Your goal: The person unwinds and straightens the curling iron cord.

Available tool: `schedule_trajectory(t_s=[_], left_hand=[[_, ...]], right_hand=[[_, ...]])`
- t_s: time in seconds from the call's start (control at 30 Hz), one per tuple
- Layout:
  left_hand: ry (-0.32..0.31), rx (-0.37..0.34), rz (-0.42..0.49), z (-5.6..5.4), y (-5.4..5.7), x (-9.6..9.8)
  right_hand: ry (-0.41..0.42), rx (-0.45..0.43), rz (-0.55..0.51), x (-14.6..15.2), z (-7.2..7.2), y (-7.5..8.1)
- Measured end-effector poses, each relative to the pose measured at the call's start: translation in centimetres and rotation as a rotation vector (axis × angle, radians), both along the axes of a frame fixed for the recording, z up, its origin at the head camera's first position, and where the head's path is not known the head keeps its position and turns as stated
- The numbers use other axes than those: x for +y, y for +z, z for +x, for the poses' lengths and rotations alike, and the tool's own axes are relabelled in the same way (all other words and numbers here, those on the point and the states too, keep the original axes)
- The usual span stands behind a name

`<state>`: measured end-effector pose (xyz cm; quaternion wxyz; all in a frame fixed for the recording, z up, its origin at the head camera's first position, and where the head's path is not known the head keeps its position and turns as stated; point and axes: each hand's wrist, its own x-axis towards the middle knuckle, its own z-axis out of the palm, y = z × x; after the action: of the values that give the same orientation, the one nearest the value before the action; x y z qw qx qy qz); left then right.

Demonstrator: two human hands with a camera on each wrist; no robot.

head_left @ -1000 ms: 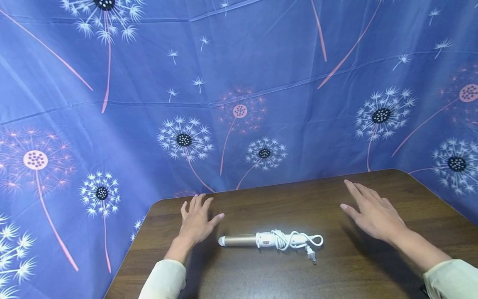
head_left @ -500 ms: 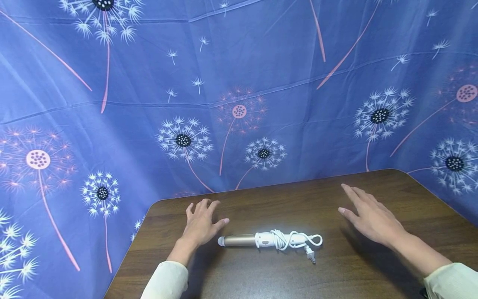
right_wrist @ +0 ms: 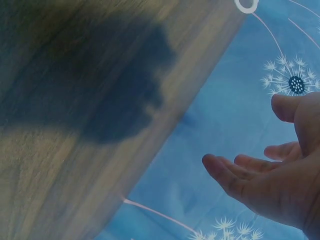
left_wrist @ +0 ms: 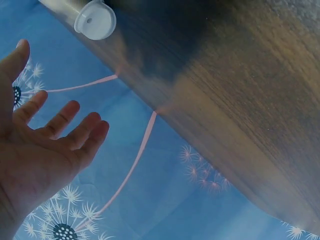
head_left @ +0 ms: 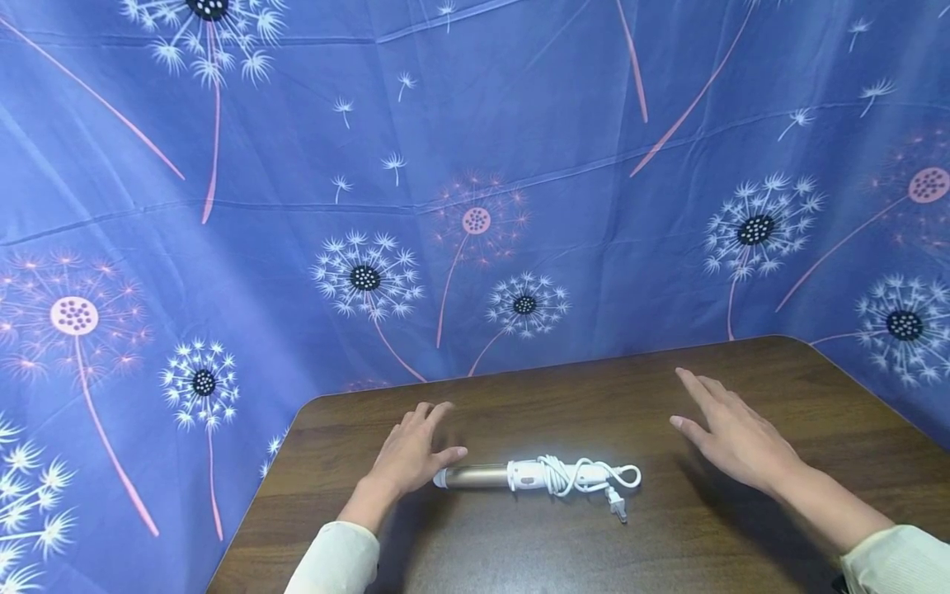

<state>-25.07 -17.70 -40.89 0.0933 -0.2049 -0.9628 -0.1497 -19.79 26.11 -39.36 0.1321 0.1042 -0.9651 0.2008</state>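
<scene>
A curling iron [head_left: 475, 476] with a gold barrel and white handle lies across the table, barrel tip to the left. Its white cord [head_left: 567, 477] is wound round the handle, and the two-pin plug [head_left: 618, 504] rests in front of it. My left hand [head_left: 411, 452] hovers at the barrel end, fingers loosely bent and thumb overlapping the tip in the head view. In the left wrist view the white end cap [left_wrist: 96, 21] shows above the hand's spread fingers. Well to the right of the plug, my right hand [head_left: 742, 437] hangs over the table with fingers extended, holding nothing.
The brown wood-grain table [head_left: 534, 544] has rounded far corners. Behind it and along both sides hangs a blue cloth [head_left: 564, 165] printed with dandelions. Both hands cast shadows on the tabletop.
My left hand has moved right and slightly nearer, from beside the curling iron to its barrel tip. The right hand has drifted only slightly. The curling iron lies where it was.
</scene>
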Motion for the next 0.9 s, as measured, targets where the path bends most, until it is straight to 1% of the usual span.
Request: schedule_trajectory(t_s=[0.13,0.27,0.43,0.53,0.7,0.9], left_hand=[[-0.024,-0.01,0.006,0.1,-0.1,0.2],[-0.046,-0.021,0.004,0.3,-0.1,0.3],[-0.058,-0.028,-0.008,0.5,-0.3,0.5],[-0.071,-0.035,-0.015,0.6,-0.5,0.6],[-0.111,-0.045,-0.022,1.1,-0.9,0.8],[-0.127,-0.043,-0.032,1.3,-1.4,0.9]], right_hand=[[0.003,0.006,-0.001,-0.1,0.1,0.0],[-0.012,0.007,0.016,-0.2,0.1,0.2],[-0.027,0.004,0.029,-0.4,0.2,0.3],[-0.032,0.007,0.031,-0.4,0.2,0.3],[-0.036,0.0,0.031,-0.5,0.3,0.3],[-0.034,0.003,0.034,-0.7,0.4,0.2]])
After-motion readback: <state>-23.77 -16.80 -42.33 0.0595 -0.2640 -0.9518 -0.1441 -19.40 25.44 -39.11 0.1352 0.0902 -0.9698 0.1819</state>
